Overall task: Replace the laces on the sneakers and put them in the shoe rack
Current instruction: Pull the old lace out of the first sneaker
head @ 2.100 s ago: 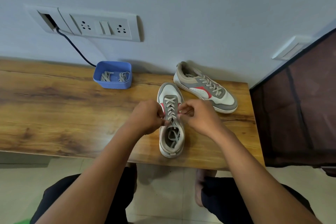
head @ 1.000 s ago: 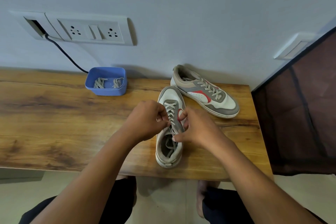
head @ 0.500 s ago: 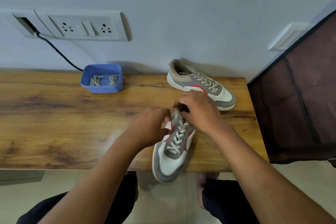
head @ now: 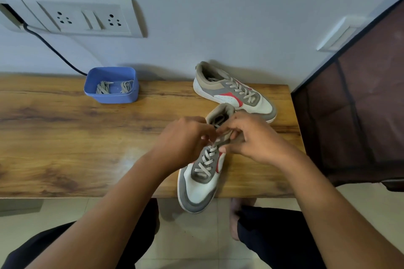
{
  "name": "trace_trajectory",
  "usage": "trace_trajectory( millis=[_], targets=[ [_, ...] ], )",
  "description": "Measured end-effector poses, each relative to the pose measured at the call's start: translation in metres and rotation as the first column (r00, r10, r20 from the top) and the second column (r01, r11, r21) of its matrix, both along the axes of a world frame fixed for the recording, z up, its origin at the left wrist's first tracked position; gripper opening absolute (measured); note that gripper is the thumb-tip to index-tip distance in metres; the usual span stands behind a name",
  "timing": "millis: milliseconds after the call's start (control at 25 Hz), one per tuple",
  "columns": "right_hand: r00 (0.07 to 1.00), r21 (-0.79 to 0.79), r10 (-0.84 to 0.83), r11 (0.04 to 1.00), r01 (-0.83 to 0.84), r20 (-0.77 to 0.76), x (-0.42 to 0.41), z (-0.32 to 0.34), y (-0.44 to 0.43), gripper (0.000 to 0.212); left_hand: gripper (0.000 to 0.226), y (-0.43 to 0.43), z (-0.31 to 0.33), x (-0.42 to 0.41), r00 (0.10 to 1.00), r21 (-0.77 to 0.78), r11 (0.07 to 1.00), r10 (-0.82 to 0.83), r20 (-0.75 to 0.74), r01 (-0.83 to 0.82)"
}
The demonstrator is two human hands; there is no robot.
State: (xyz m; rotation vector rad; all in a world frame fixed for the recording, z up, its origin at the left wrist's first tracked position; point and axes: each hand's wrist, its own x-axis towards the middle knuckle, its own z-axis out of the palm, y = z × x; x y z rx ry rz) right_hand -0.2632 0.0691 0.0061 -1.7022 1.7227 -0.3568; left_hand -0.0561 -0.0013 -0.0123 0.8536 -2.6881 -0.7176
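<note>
grey-white-red sneaker point(head: 200, 183), blue tub point(head: 112, 96), wood-grain table point(head: 65, 137)

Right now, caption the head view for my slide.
Left hand and right hand grip the top of a laced sneaker overhanging the wooden bench; second sneaker and blue tub behind.

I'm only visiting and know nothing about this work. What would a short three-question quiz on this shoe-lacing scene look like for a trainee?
1. True or false: the toe of the nearer sneaker sticks out past the front edge of the table.
2. The spare laces lie: A in the blue tub; B on the floor; C in the person's lap.
3. Which part of that sneaker do the left hand and right hand work at?
Key: 1 true. 2 A. 3 the top of the lacing, by the tongue.
</note>
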Motion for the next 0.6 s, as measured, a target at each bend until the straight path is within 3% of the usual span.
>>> trace_trajectory(
  millis=[160, 280, 480, 600],
  targets=[
    [1.0, -0.046, -0.006, 0.999, 0.005, -0.006, 0.006, -0.01, -0.014, 0.031, 0.024, 0.003, -0.006, -0.004, 1.0, -0.139, 0.99, 0.001, 0.005, -0.001],
    [0.999, -0.068, -0.006, 0.998, 0.01, 0.05, 0.002, -0.019, -0.018, 0.029, 0.027, 0.0, -0.011, 0.0, 0.998, -0.149, 0.987, 0.057, 0.019, -0.053],
    [0.994, -0.059, -0.023, 0.998, 0.03, 0.111, -0.005, -0.02, -0.018, 0.029, 0.024, -0.004, -0.009, 0.001, 0.978, 0.105, 0.973, 0.207, -0.031, -0.203],
    [0.99, -0.063, -0.029, 0.997, 0.038, 0.14, -0.004, -0.02, -0.017, 0.029, 0.008, -0.003, -0.002, 0.0, 0.904, 0.364, 0.842, 0.428, 0.0, -0.398]
  ],
)
